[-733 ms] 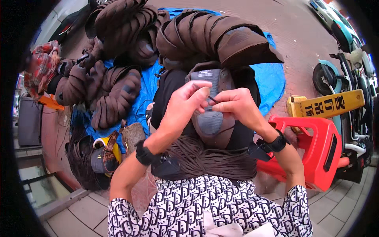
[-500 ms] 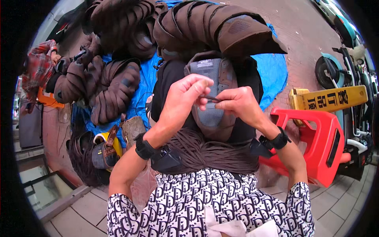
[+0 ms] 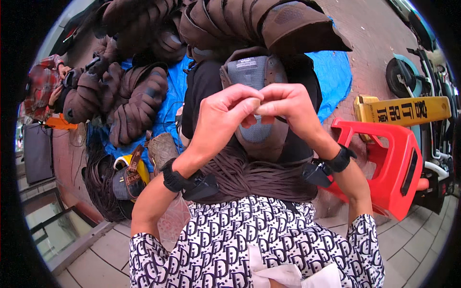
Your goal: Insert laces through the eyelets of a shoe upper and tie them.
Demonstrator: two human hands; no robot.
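Observation:
In front of my lap, my left hand [image 3: 217,114] and my right hand [image 3: 292,108] meet with thumbs and fingertips pinched together. The fingers close on a dark brown shoelace, which they now hide almost wholly; it showed between them a moment ago. Directly under the hands lies a brown shoe upper [image 3: 261,149] with a grey mesh tongue, its toe toward me. A thick bundle of brown shoelaces [image 3: 235,175] lies across my lap. Both wrists wear black bands.
Stacked brown shoe uppers [image 3: 225,29] lie ahead and left on a blue tarp [image 3: 331,81]. A red plastic stool [image 3: 389,129] stands right, near a yellow sign [image 3: 408,110] and parked scooters. At left are a yellow-and-dark bag [image 3: 129,180] and a person in a plaid shirt [image 3: 41,89].
My hands have come closer together until the fingertips meet. The stretch of dark shoelace seen between them is now covered by the fingers. The whole view has shifted slightly.

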